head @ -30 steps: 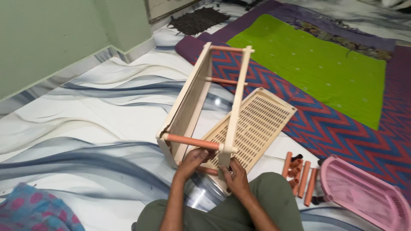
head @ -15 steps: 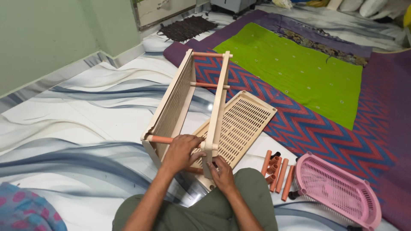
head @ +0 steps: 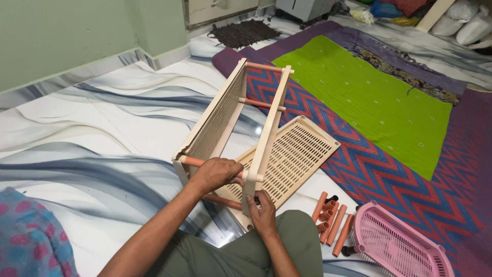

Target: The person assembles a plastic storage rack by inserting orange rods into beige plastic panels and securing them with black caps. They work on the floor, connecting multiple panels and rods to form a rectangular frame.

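On the marbled white and grey floor, between the person's knees, stands a half-built cream plastic rack point(head: 225, 118), tipped on its side with orange tubes joining its slatted shelves. The left hand point(head: 215, 173) wraps around the near orange tube point(head: 190, 161), fingers curled tight over it. The right hand point(head: 263, 213) holds the lower end of the cream shelf edge point(head: 266, 138), its fingers closed against the plastic near a corner socket. Behind the rack, a loose cream shelf point(head: 292, 156) lies flat on the floor. Just right of the right knee, a bundle of spare orange tubes point(head: 332, 218) lies beside a pink shelf point(head: 397, 243). Further off, a zigzag rug point(head: 389, 169) and a green mat point(head: 374, 97) cover the floor, and a pale green wall point(head: 66, 36) rises at the left.
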